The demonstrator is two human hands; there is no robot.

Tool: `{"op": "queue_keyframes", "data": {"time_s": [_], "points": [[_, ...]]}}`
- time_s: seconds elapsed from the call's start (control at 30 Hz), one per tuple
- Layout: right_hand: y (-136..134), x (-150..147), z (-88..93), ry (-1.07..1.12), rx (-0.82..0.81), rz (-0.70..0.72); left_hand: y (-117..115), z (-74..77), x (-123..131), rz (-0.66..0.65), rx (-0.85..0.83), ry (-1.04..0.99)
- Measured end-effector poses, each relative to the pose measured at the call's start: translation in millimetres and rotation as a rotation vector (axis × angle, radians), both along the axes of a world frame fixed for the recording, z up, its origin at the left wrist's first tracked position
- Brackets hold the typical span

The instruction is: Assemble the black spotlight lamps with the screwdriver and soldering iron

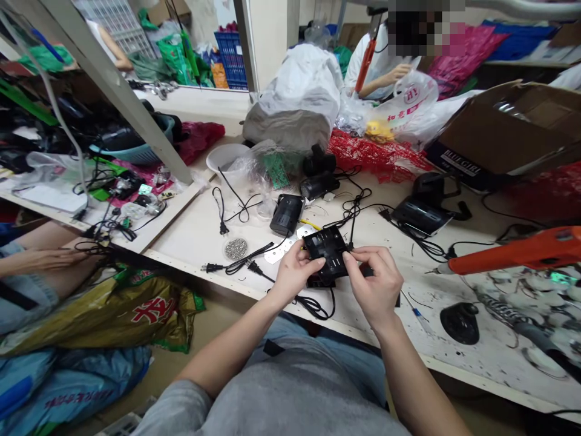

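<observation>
A black plastic housing (327, 247) with slots is held up over the bench's front edge between my two hands. My left hand (297, 272) pinches its left side, the thumb lying across the face. On the right side, my right hand (373, 280) grips its lower corner between thumb and fingers, beside a black cord. Beneath the housing lies another dark part, mostly hidden. Just behind stands a black plastic case (287, 214). Left of my hands are a dish of small screws (236, 248) and a black power cord with plug (213, 267).
An orange electric screwdriver (512, 251) juts in from the right, above several white parts. A black cup-shaped piece (460, 322) and a soldering iron (521, 327) lie there. Behind are a cardboard box (508, 133), red netting (376, 158) and a white bowl (226, 158). Other people sit nearby.
</observation>
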State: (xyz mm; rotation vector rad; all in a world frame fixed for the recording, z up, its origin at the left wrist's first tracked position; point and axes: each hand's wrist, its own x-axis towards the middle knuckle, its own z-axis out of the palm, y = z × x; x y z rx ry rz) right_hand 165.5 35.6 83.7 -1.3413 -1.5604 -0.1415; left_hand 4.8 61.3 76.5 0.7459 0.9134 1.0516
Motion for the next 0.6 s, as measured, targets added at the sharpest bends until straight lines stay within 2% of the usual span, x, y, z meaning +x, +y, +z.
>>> {"op": "queue_keyframes", "data": {"time_s": [0.07,0.13,0.23,0.3,0.4,0.5,0.6], "points": [[-4,2,1.2,0.053,-0.06,0.078,0,0.6,-1,0.009,-0.024,-0.035],[-9,4,2.3,0.113,-0.192,0.238,1,1.3,-3,-0.009,-0.079,-0.096],[-16,5,1.8,0.139,-0.433,0.445,2,0.9,-7,-0.149,-0.202,-0.233],[-20,0,-0.2,0.094,-0.518,0.456,2,-1.0,-9,-0.276,-0.303,-0.337],[-20,-12,-3.7,0.015,-0.499,0.404,1,-5.1,-8,-0.408,-0.443,-0.495],[-19,-23,-5.0,-0.015,-0.416,0.372,-1,-6.9,-5,-0.398,-0.486,-0.554],[-18,-26,-4.5,-0.007,-0.377,0.367,-3,-4.9,-3,-0.353,-0.473,-0.466]]}}
